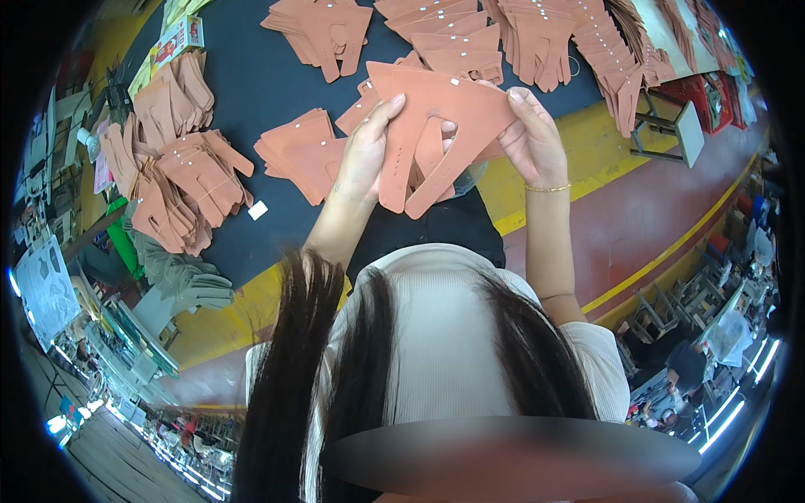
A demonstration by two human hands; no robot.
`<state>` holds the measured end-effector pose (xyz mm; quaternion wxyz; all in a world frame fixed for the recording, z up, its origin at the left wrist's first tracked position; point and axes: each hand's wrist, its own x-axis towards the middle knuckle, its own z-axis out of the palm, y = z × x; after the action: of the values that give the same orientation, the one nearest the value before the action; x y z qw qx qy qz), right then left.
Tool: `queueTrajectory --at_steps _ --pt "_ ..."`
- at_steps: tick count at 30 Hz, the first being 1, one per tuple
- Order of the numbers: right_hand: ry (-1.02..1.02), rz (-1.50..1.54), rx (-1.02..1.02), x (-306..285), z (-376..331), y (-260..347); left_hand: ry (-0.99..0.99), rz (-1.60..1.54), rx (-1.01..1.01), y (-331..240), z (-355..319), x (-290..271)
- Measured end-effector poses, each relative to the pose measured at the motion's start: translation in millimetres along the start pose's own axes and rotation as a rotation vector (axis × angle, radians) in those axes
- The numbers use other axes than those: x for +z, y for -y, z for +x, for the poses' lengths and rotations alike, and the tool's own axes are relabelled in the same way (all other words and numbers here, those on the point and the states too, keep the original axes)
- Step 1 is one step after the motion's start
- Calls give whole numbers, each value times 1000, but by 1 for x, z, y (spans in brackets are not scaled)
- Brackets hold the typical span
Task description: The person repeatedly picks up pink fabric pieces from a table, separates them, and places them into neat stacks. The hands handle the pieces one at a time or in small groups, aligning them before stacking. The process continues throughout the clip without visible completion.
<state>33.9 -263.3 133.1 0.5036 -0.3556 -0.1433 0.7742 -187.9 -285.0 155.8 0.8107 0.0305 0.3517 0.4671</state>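
Salmon panel (470, 105) is up in front of me, over the near edge of the dark table (243, 75), both hands on it: my left hand (369, 151) pinches its left side, thumb on the face, my right hand (537, 138) pinches the upper right corner the same way. Work looks mid-run, my judgement: this one's in hand, not set down; loose pile (306, 151) lies on the table's near side, banded bundle (201, 180) at its left end, fanned stacks (537, 42) along its far and right side. Can't tell which piles are finished and which are waiting, so no count of what's left. Another layer shows behind the panel's upper left corner; could be two pieces or more, unclear. My other fingers are mostly hidden behind it; fingertips show through the cutout, can't say whose side. Clear item (474, 178) by the table's near edge is half covered, kind unclear. Far stacks get cut off at the top.
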Motion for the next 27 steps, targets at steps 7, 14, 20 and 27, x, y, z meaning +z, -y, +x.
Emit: queueTrajectory --at_steps 7,14,20,27 --pt "-60 24 -3 -11 -6 -1 -6 33 17 5 2 6" --pt "-220 -346 -197 -30 1 -1 -88 301 58 37 37 -3" --pt "-351 -807 -418 -85 35 58 22 374 3 97 123 7" --pt "-388 -905 -486 -153 109 127 19 500 46 128 225 56"
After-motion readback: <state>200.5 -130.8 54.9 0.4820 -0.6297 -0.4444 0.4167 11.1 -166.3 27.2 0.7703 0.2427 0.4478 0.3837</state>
